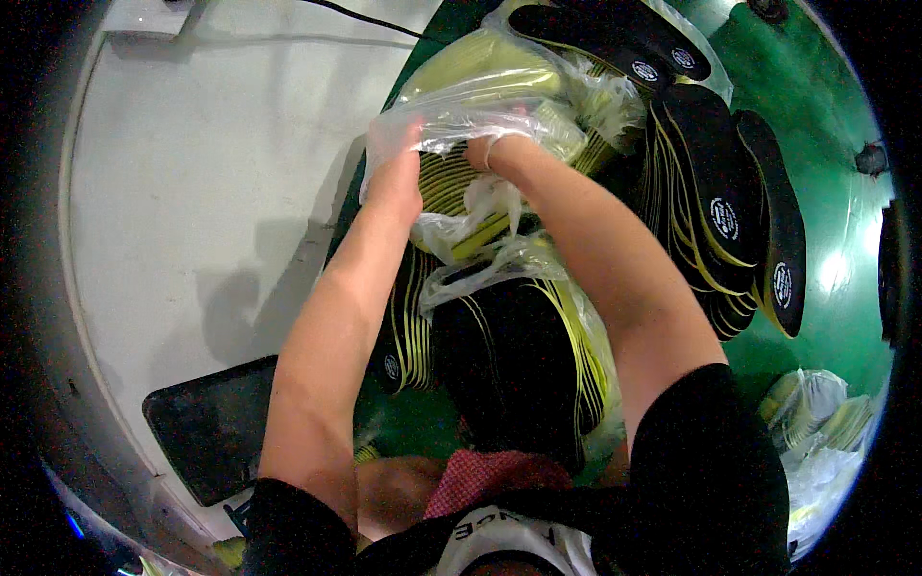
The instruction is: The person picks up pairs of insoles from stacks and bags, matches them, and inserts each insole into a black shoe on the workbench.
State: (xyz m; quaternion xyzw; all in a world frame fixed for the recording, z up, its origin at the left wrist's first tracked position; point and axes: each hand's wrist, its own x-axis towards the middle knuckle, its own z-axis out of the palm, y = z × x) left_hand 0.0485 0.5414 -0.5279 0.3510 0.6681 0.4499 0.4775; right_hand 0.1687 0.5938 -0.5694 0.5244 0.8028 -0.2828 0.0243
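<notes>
A clear plastic bag [451, 113] lies bunched over a stack of insoles [451, 192] with yellow-green edges. My left hand [401, 158] is under the film at the stack's left side, its fingers seemingly stretched out along it. From the right, my right hand [495, 151] reaches over the stack into the bag's opening. Crumpled film hides most of its fingers, so their grip is unclear. Nearer to me, another bagged stack of black insoles [499, 355] with yellow edges rests against loose plastic. Beside it on the left stands a row of insoles [408, 326] on edge.
Several black insoles [706, 182] with white round prints are piled on the green surface [826, 221] at right. More insoles [615, 43] lie at the far side. Bagged items [816, 413] sit at lower right. A black flat panel [206, 427] is at lower left, by a white surface [192, 240].
</notes>
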